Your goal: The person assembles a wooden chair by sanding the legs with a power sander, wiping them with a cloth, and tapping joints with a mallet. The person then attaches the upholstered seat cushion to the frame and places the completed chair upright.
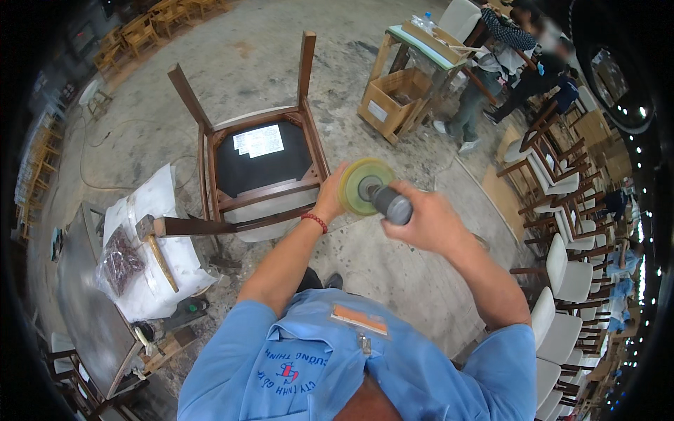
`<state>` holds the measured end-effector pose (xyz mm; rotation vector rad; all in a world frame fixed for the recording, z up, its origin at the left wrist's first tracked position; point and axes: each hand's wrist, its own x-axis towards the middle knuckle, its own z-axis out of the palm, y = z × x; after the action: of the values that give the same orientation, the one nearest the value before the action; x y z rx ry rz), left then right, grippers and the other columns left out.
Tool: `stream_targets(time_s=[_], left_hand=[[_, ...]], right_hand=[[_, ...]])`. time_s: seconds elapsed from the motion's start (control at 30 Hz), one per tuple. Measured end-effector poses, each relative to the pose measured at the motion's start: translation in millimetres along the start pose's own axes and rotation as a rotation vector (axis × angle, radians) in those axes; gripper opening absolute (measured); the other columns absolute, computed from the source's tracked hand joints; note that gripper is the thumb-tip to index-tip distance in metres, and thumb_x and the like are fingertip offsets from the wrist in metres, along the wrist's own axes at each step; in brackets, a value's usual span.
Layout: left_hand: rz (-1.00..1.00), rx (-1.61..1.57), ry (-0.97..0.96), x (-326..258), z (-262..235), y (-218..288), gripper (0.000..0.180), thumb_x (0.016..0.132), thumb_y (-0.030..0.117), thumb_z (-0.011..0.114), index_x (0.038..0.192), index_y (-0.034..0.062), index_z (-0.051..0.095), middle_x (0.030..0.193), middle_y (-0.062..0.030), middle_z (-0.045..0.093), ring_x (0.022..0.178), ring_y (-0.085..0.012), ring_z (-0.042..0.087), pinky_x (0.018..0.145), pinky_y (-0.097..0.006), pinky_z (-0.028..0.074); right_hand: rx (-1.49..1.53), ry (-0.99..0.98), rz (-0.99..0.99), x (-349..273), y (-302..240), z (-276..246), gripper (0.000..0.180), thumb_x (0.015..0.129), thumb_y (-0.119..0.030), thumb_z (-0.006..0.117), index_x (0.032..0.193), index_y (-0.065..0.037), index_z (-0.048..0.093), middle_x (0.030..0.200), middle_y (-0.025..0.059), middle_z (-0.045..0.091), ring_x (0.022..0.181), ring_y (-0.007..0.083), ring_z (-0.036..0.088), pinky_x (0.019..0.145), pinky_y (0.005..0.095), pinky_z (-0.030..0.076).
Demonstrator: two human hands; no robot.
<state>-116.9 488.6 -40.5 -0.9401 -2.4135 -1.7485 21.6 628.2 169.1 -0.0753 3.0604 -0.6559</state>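
My right hand is closed round the dark grey round grip of a tool with a wide yellow-green disc. I cannot tell what kind of tool it is. At the disc's left edge is my left hand, its fingers partly hidden behind the rim and gripping it. Just beyond my left hand, a brown wooden chair is turned with its underside toward me. White paper labels lie on the black cloth under its seat.
At left, a hammer and a plastic bag of dark small parts lie on a white wrapped bundle. A cardboard box stands under a workbench. Other people work at upper right; rows of chairs line the right.
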Motion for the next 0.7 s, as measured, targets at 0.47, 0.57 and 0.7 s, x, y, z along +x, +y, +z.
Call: stream_targets(time_s=[0.47,0.57,0.7], left_hand=[[-0.120,-0.065,-0.027,8,-3,8,0.045,0.076,0.014,0.076,0.114,0.0028,0.055,0.100,-0.0208,0.064,0.095,-0.0404,0.062,0.082,-0.044,0.050],[-0.088,-0.099,-0.031,9,-1,6,0.046,0.075,0.013,0.077,0.113,0.0025,0.054,0.098,-0.0213,0.064,0.093,-0.0412,0.061,0.081,-0.045,0.049],[-0.181,0.049,0.028,10,4,16,0.044,0.076,0.013,0.074,0.114,0.0050,0.053,0.100,-0.0191,0.065,0.093,-0.0370,0.063,0.080,-0.041,0.050]], right_hand=[[0.091,0.088,0.028,-16,17,0,0.058,0.068,-0.024,0.078,0.120,-0.008,0.060,0.089,0.0185,0.070,0.080,0.0333,0.071,0.074,0.0386,0.057],[0.059,0.050,0.046,-2,18,0,0.056,0.068,-0.023,0.078,0.119,-0.008,0.060,0.087,0.0186,0.070,0.079,0.0338,0.071,0.073,0.0391,0.057],[0.072,0.208,0.040,24,59,-24,0.054,0.068,-0.022,0.078,0.118,-0.007,0.060,0.087,0.0187,0.070,0.081,0.0312,0.072,0.074,0.0365,0.057]])
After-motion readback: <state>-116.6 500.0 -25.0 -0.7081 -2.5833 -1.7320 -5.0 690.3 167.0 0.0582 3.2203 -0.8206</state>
